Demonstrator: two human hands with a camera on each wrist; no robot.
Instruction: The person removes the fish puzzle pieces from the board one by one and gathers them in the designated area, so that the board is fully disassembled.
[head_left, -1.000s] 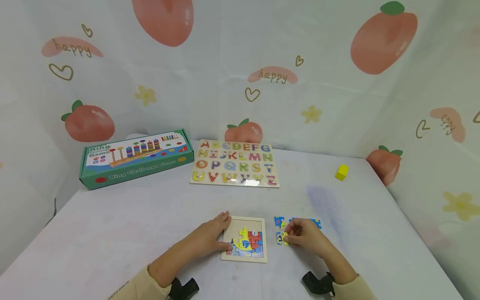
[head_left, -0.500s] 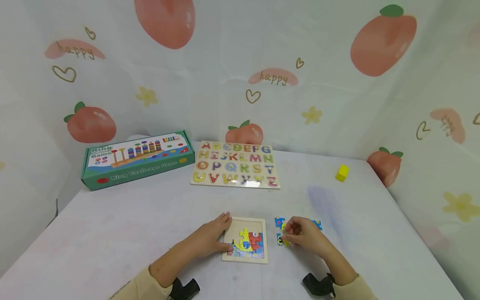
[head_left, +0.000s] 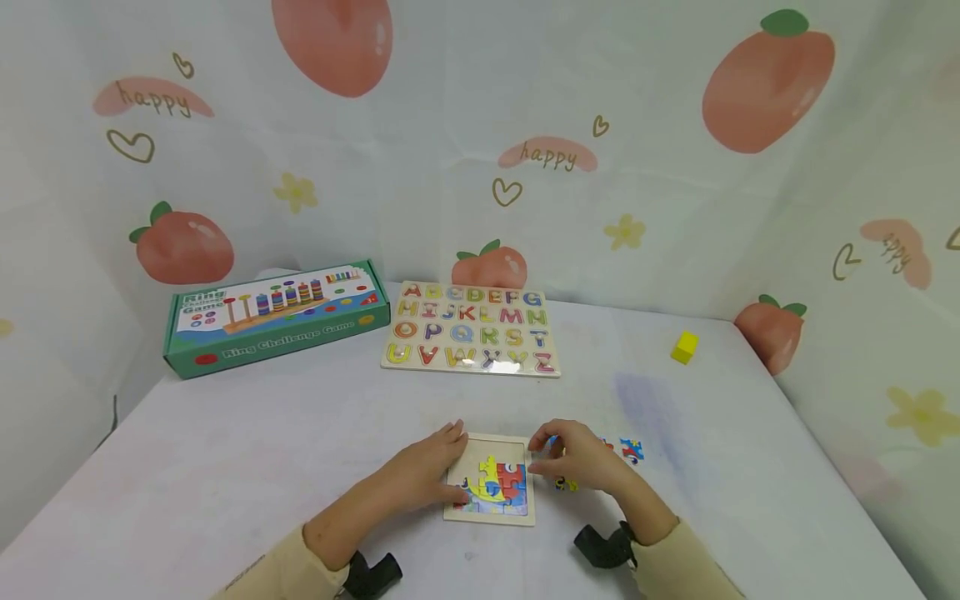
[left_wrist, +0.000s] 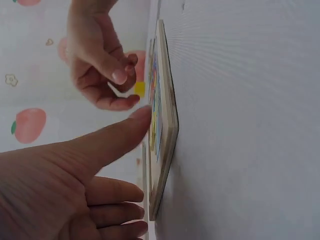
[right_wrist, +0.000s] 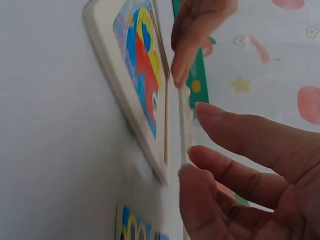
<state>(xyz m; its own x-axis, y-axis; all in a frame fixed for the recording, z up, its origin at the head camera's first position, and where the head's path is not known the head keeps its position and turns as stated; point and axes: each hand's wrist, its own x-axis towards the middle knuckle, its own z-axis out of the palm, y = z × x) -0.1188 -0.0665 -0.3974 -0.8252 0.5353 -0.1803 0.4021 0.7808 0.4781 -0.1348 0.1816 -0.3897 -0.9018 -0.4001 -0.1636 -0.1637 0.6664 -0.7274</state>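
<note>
A square wooden jigsaw tray [head_left: 489, 523] lies on the table, its lower part filled with joined puzzle pieces [head_left: 512, 482] in red, yellow and blue. My left hand [head_left: 420, 471] rests at the tray's left side, the thumb on its near part and the fingers straight along the far left edge. Beside the right rim hovers my right hand [head_left: 581, 457], fingers bent and thumb apart. Nothing shows between those fingertips in the right wrist view. Loose puzzle pieces [head_left: 632, 451] lie beyond and under the right hand, partly hidden by it; a yellow-and-blue piece [head_left: 566, 484] sits just below it.
An alphabet board [head_left: 471, 329] lies flat at the back middle. To its left stands a green Ring Challenge Game box [head_left: 277, 317]. A yellow block [head_left: 684, 347] is at the back right. A printed cloth hangs behind the table.
My right hand has moved left from the loose pieces to the tray's right rim, uncovering pieces on the far right. The left hand stays in place on the tray.
</note>
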